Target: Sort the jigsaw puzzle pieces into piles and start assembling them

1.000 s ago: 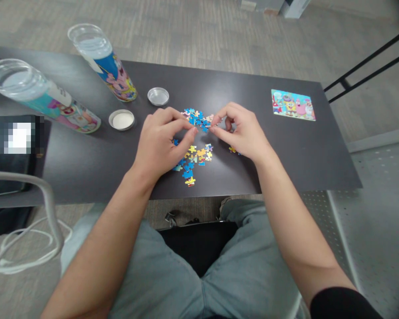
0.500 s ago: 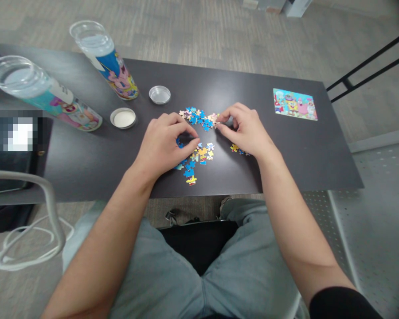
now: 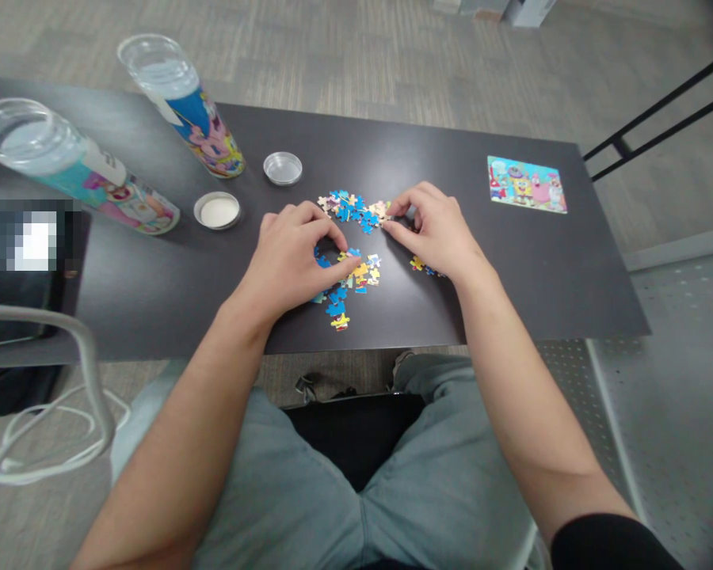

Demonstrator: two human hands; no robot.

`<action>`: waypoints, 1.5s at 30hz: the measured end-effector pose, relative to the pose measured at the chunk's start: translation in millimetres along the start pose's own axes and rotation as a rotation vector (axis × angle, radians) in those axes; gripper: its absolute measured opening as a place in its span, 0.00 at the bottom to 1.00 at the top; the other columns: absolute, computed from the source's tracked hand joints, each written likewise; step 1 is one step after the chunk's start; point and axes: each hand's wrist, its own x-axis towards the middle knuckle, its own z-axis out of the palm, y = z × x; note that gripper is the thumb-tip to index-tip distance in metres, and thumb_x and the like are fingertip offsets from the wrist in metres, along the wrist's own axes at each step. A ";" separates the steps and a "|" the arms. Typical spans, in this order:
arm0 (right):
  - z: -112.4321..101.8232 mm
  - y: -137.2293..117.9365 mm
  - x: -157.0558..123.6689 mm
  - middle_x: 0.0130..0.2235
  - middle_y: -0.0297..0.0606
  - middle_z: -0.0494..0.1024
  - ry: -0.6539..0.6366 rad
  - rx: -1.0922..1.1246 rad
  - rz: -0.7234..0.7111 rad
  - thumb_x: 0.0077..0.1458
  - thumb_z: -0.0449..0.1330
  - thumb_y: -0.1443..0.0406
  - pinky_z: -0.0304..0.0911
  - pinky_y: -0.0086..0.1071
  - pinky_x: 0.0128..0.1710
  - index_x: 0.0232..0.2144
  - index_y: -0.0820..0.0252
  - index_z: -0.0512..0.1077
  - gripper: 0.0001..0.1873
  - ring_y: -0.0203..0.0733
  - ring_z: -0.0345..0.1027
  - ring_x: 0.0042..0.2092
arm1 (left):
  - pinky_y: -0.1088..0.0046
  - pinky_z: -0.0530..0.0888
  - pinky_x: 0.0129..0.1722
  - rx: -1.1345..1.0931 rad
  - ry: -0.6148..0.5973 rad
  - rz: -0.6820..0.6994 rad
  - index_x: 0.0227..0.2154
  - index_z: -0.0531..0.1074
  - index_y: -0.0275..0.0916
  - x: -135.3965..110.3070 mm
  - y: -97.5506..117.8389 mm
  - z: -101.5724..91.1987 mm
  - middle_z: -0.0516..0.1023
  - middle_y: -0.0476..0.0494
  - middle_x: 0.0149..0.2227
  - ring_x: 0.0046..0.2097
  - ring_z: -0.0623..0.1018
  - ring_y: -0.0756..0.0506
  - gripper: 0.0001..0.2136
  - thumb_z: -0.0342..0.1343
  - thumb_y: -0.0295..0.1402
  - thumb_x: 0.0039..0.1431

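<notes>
Small blue, yellow and pink jigsaw puzzle pieces lie in loose groups on the dark table (image 3: 547, 277). My left hand (image 3: 294, 253) rests over the near-left group of puzzle pieces (image 3: 337, 302), partly covering it. Its thumb and index finger are a little apart, with nothing visible between them. At the right end of the far heap of puzzle pieces (image 3: 349, 207), my right hand (image 3: 436, 229) has thumb and forefinger closed on a pale puzzle piece. Beneath that palm, more puzzle pieces (image 3: 417, 264) are partly hidden.
Two clear cylinders with cartoon wraps (image 3: 205, 131) (image 3: 124, 190) stand at the left. Beside them lie a clear lid (image 3: 283, 169) and a white-lined lid (image 3: 218, 211). A cartoon picture card (image 3: 528, 184) lies at the right. A dark device (image 3: 17, 293) sits at the far left.
My left thumb has shifted slightly right over the yellow pieces, and the gap to the index finger is a bit wider. My right hand stays at the far heap.
</notes>
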 end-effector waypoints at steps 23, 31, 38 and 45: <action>-11.5 16.9 5.2 0.55 0.46 0.89 0.148 -0.021 0.064 0.76 0.71 0.62 0.79 0.62 0.61 0.49 0.49 0.89 0.05 0.57 0.84 0.49 | 0.40 0.72 0.65 -0.012 -0.008 -0.021 0.41 0.86 0.46 4.3 -3.5 -0.9 0.87 0.38 0.56 0.61 0.83 0.28 0.05 0.71 0.39 0.75; -32.6 38.4 -1.7 0.56 0.48 0.92 0.127 -0.112 0.077 0.67 0.70 0.69 0.78 0.62 0.60 0.53 0.55 0.96 0.18 0.51 0.80 0.43 | 0.41 0.72 0.63 -0.015 0.010 -0.003 0.43 0.86 0.46 2.7 -4.3 -0.5 0.88 0.38 0.55 0.59 0.83 0.29 0.05 0.70 0.39 0.75; -13.9 21.5 1.9 0.59 0.49 0.88 0.113 -0.089 0.025 0.74 0.71 0.64 0.78 0.70 0.67 0.61 0.47 0.92 0.18 0.65 0.85 0.59 | 0.44 0.74 0.60 -0.030 0.017 0.030 0.44 0.85 0.46 4.7 -4.8 0.3 0.89 0.39 0.50 0.54 0.84 0.32 0.05 0.68 0.38 0.77; -3.7 5.7 1.7 0.60 0.49 0.86 0.046 -0.089 0.009 0.77 0.72 0.62 0.73 0.77 0.73 0.61 0.45 0.93 0.15 0.69 0.83 0.65 | 0.44 0.74 0.60 -0.015 0.024 0.036 0.44 0.86 0.46 4.4 -5.8 0.1 0.89 0.39 0.50 0.55 0.84 0.31 0.05 0.68 0.38 0.77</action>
